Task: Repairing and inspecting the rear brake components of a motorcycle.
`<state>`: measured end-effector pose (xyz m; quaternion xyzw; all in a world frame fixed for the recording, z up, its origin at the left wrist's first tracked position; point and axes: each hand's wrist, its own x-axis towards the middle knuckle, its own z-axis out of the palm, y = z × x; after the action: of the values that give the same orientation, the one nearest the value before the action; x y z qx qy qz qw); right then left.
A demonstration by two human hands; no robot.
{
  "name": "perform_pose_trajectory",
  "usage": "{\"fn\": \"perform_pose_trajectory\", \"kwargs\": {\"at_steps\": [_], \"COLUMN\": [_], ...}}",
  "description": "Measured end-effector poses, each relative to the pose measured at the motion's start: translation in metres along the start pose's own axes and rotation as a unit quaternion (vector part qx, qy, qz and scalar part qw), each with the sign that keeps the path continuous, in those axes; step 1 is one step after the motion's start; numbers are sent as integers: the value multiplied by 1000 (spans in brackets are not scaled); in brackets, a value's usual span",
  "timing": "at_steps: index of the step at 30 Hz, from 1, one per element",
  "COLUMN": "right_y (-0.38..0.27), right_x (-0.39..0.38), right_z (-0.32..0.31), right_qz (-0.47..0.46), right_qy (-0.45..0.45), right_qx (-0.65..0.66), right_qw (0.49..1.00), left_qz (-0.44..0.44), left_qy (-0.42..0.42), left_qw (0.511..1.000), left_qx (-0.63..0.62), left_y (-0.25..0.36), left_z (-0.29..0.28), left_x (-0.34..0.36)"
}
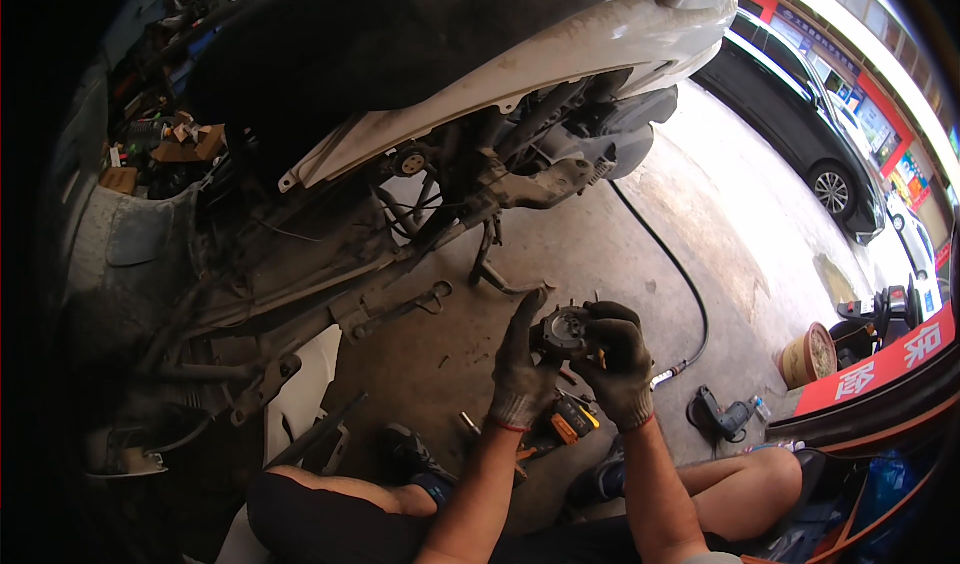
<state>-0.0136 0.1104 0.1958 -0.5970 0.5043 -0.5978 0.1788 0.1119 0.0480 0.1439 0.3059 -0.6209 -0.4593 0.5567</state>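
A round dark metal part [563,332] with a ring-shaped face is held up between my two gloved hands, above the concrete floor. The fingers of my left hand [520,357] close on its left side, thumb side up. My right hand [618,354] curls its fingers round the right side. Both dirty gloves hide the part's edges, and its exact kind is not clear. Below the wrists, a yellow and black power tool [573,420] lies on the floor, partly behind my arms. Ahead stands a partly stripped scooter with a white body panel [460,129] and a bare frame [540,184].
A black hose [692,289] curves over the floor on the right. Further right are a grey-blue power tool [722,416], a bucket [806,354] and a red banner [870,369]. A loose white panel [305,394] lies by my left knee. A black car [790,114] stands outside.
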Motion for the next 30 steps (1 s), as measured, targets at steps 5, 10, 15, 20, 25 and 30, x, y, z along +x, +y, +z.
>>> {"fn": "perform_pose_trajectory", "kwargs": {"at_steps": [5, 10, 15, 20, 25, 30], "right_y": [4, 0, 5, 10, 9, 9], "right_x": [0, 0, -3, -6, -5, -6], "right_z": [2, 5, 5, 8, 8, 8], "right_qz": [0, 39, 26, 49, 53, 64], "right_qy": [1, 11, 19, 25, 18, 36], "right_qx": [9, 24, -12, 6, -17, 17], "right_qw": [1000, 999, 999, 998, 998, 997], "left_qz": [-16, -29, -61, -91, -72, -63], "left_qy": [4, 27, 41, 47, 47, 42], "left_qw": [1000, 998, 995, 992, 995, 996], "left_qx": [-25, -47, -64, -72, -50, -38], "left_y": [-7, -12, -18, -13, -14, -12], "left_z": [2, 5, 8, 5, 5, 6], "left_x": [-3, -6, -9, -9, -7, -6]}}
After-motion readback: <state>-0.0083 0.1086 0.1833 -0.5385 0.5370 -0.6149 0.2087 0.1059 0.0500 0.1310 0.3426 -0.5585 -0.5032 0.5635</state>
